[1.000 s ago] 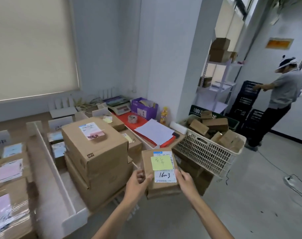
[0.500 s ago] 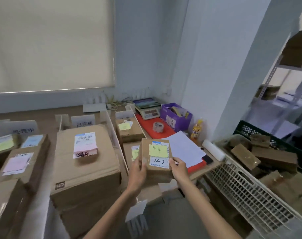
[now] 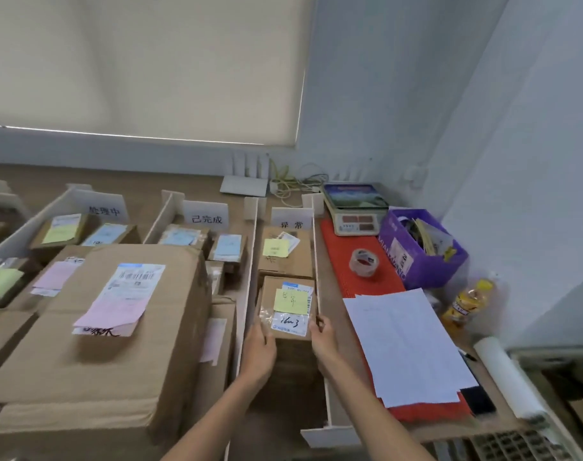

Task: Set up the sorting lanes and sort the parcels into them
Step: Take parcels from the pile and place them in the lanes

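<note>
A small brown parcel (image 3: 288,311) with a yellow note and a white label marked in black sits low in the rightmost lane, between two white dividers (image 3: 250,294). My left hand (image 3: 260,351) grips its left side and my right hand (image 3: 323,341) grips its right side. Another small parcel (image 3: 285,252) with a yellow note lies further back in the same lane, in front of a white sign card (image 3: 291,219). The lanes to the left hold several labelled parcels, with a large box (image 3: 117,327) closest.
Right of the lane lie a red mat (image 3: 360,281), a tape roll (image 3: 364,262), a scale (image 3: 355,209), a purple box (image 3: 419,251), white sheets (image 3: 406,344) and a yellow bottle (image 3: 466,301). A white basket (image 3: 516,440) shows at the bottom right.
I turned left from the basket to the table. Both hands carried the parcel forward and down into the rightmost lane.
</note>
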The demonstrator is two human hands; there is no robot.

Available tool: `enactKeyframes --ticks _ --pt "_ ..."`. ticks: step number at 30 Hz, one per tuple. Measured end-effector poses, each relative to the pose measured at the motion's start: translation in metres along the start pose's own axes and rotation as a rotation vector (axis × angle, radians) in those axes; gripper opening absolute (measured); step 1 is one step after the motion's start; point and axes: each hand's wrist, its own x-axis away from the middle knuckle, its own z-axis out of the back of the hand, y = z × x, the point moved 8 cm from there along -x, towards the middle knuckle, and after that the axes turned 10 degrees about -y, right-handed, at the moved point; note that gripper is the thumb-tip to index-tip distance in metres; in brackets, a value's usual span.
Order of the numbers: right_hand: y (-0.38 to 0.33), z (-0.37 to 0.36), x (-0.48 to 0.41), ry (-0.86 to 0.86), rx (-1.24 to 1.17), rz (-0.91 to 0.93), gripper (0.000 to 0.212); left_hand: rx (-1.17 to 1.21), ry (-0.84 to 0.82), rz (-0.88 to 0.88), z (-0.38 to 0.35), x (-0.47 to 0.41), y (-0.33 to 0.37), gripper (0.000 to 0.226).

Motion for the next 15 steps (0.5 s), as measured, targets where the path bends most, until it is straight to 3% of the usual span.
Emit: enactKeyframes --ticks 3,7,12,15 --pt "0.001 -0.004 -0.014 -0.045 0.065 0.033 0.041 -0.099 -0.049 0.019 -0.005 -0.008 -0.014 0.053" --pt "-0.018 0.008 0.001 0.102 0.125 0.17 0.033 -0.111 0.075 0.0 0.01 0.008 0.002 0.042" --pt "-0.087 -0.009 0.055 0.155 0.184 0.412 0.025 -0.095 0.094 -0.214 0.044 0.043 0.079 0.034" --pt "-0.141 -0.042 0.115 0.146 0.191 0.594 0.023 -0.024 0.148 -0.33 0.107 0.09 0.125 0.029"
